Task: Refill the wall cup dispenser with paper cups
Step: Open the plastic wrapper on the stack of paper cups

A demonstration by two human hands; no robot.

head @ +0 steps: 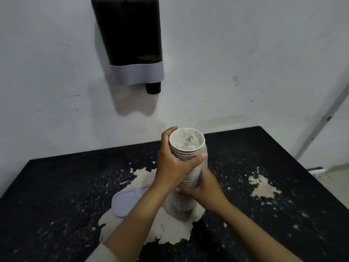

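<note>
the black desk (56, 186) has big chipped white patches. the black cup dispenser (130, 40) hangs on the wall with one dark cup (153, 87) poking out below. the stack of paper cups (188, 161) stands up over the desk in a clear wrapper. the left hand (172, 163) wraps around its top, and the right hand (203, 188) grips lower down. a white lid (126, 201) lies flat, partly hidden by the left arm.

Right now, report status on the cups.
Both hands on cup stack: left hand near top, right hand lower. Dispenser not yet loaded. Nothing in the way.
</note>
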